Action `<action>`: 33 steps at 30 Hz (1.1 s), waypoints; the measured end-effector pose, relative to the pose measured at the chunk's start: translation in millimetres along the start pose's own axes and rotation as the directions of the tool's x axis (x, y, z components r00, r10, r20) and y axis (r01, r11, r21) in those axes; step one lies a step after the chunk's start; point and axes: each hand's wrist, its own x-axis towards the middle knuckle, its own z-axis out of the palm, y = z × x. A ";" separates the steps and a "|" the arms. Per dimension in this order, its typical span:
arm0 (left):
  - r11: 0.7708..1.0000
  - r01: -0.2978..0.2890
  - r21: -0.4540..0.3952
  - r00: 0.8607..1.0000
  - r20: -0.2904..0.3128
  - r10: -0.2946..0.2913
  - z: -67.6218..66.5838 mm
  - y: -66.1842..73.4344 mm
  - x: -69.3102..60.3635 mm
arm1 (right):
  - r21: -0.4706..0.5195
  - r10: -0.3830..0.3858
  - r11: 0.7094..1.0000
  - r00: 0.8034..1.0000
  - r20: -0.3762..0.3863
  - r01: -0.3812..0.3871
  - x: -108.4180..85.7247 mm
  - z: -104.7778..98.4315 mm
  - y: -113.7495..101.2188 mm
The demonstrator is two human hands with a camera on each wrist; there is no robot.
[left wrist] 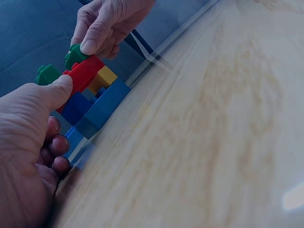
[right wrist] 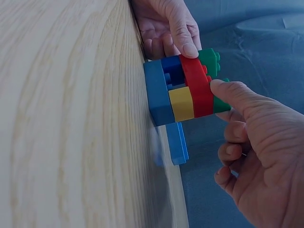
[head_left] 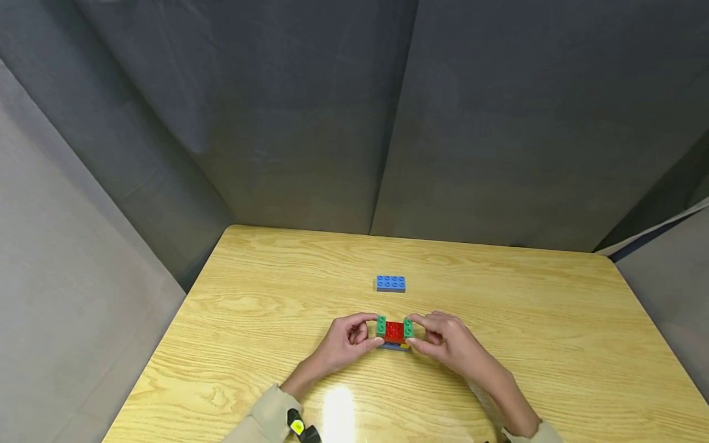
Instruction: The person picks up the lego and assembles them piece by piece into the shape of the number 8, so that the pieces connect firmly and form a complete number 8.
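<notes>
A small tower of toy building blocks stands on the table. Its base is a blue block (right wrist: 159,90), which bears a dark blue block (right wrist: 174,69) and a yellow block (right wrist: 181,103) with a gap between them. Across these lies a red block (head_left: 394,332), topped by a left green block (head_left: 381,326) and a right green block (head_left: 408,327), one at each end. My left hand (head_left: 344,340) pinches the left green block, its thumb also against the red one. From the other side, my right hand (head_left: 451,344) pinches the right green block between thumb and forefinger.
Behind the tower, a separate blue block (head_left: 391,284) with studs up lies on the wooden table (head_left: 266,320). Grey curtains (head_left: 299,123) hang along the table's far edge and sides.
</notes>
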 end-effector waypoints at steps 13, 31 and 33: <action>1.000 -0.028 0.002 1.000 0.000 0.028 -1.0 -6.1 0.4 | 0.113 -0.004 0.994 1.000 -0.005 0.005 2.5 6.2 5.6; 0.999 -0.039 -0.011 0.999 0.005 0.039 -3.2 17.7 -1.1 | 0.161 0.065 0.985 0.998 0.017 -0.067 2.6 5.9 6.4; 1.000 -0.029 0.000 1.000 0.007 0.029 -2.0 9.5 -0.3 | 0.153 0.059 0.986 0.998 0.011 -0.060 2.6 5.6 6.3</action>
